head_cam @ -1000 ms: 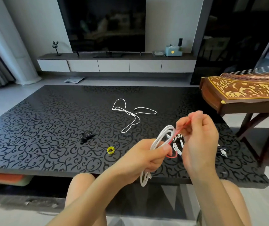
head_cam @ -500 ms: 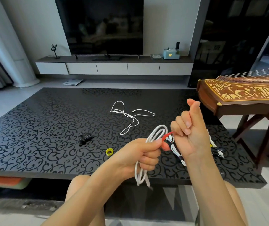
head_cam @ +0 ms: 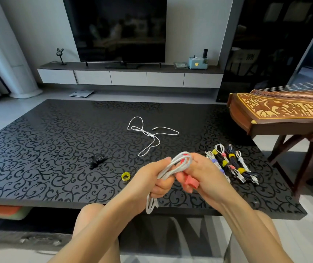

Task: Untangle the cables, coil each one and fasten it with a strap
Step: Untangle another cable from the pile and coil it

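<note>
Right hand (head_cam: 207,175) lower, strap (head_cam: 189,184) half-hidden

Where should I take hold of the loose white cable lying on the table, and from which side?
Probably pinch the loose white cable from above at its middle, where the strands cross: it lies flat on the black table, so no side gives purchase, and that point gathers both loops.

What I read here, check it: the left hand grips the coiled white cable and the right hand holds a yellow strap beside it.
Wrong colour. In the head view the right hand holds a pink-red strap, not a yellow one; the yellow strap lies loose on the table. The left hand does grip the coiled white cable.
</note>
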Demonstrator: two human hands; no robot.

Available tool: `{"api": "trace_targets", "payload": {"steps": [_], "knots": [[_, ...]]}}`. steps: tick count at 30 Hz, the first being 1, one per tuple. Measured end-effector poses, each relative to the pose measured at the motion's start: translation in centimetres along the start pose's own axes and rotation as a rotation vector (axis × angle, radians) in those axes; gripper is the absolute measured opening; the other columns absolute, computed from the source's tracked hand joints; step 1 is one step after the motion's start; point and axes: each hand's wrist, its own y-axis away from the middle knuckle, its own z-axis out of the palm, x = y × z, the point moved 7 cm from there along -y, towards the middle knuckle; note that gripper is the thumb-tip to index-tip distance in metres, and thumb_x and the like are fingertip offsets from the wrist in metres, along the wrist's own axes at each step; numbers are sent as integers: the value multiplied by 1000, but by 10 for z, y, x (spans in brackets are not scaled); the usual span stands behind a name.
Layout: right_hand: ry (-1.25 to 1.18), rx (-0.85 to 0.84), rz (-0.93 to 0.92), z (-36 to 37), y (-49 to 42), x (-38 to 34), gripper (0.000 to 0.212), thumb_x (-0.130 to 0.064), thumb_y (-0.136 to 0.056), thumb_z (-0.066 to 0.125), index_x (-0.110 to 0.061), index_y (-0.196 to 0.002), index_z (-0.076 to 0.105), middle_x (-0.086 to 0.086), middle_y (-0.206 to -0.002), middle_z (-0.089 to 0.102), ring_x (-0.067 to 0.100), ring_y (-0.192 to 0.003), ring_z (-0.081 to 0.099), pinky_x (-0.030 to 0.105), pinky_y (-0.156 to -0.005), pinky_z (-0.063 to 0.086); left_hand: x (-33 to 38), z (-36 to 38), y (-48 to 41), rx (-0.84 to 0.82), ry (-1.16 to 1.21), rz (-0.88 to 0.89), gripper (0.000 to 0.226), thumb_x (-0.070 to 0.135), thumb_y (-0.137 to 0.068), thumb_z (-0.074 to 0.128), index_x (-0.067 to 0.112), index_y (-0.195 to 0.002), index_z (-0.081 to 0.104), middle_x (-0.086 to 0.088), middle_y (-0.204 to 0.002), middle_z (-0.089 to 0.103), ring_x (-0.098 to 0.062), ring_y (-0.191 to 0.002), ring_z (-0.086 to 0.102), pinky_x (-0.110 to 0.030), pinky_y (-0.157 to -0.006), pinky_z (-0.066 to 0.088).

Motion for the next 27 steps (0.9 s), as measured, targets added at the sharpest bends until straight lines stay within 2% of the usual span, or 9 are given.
{"api": "trace_targets", "payload": {"steps": [2,5,7,9,12,15,19,23,27], "knots": [[-35,51,16,-1,-1,2,12,-11,-88,57,-2,-80,62,7,-58,58,11,-44,46,20,-37,33,0,-3,-1,39,-97,-27,44,32,-102,27,11,-71,50,9,-40,25,-3,-33,17,-15,-35,16],[-57,209,72,-10,0,13,18,6,-86,53,-2,-83,69,10,-61,64,8,-42,47,17,-36,32,-2,-11,-1,140,-205,-96,39,29,-103,33,14,-67,42,9,-37,27,-3,-31,19,-15,-34,16],[-151,258,111,-8,1,21,25,7,-87,51,-6,-80,72,7,-59,61,6,-42,44,15,-38,30,3,-13,0,175,-171,20,26,23,-100,40,8,-82,49,8,-44,31,-4,-37,21,-16,-37,17],[-297,292,154,-4,2,29,28,4,-89,50,-10,-78,72,2,-54,55,4,-41,40,15,-39,28,6,-13,3,196,-115,118,13,19,-98,47,12,-104,56,10,-48,36,-3,-40,25,-15,-38,19],[-387,343,160,-1,0,34,36,6,-91,45,-13,-74,70,-3,-51,49,2,-39,37,14,-37,25,4,-10,-1,209,-78,176,26,15,-96,50,26,-118,61,8,-54,38,-4,-43,27,-14,-39,20],[-326,326,93,3,0,28,43,10,-89,42,-16,-66,68,-3,-56,45,1,-44,35,12,-40,29,0,-12,-5,268,-4,200,27,15,-96,51,24,-117,65,4,-57,36,-4,-43,26,-14,-39,19],[-306,231,15,9,5,17,27,3,-92,45,-9,-82,67,-4,-62,49,2,-52,38,14,-48,37,1,-16,-6,348,1,231,24,16,-95,53,22,-115,66,3,-57,37,-5,-44,27,-13,-39,23],[-466,150,28,10,6,18,32,12,-86,38,-1,-95,66,2,-68,56,6,-56,43,18,-49,35,4,-17,-7,398,17,252,22,15,-95,53,19,-108,70,7,-52,41,-4,-43,28,-13,-39,23],[-519,141,96,7,13,21,32,0,-81,50,-5,-110,61,15,-76,64,11,-50,50,21,-45,40,3,-26,-10,444,57,234,22,18,-95,53,15,-107,70,8,-49,36,-3,-42,25,-14,-38,19]]}}
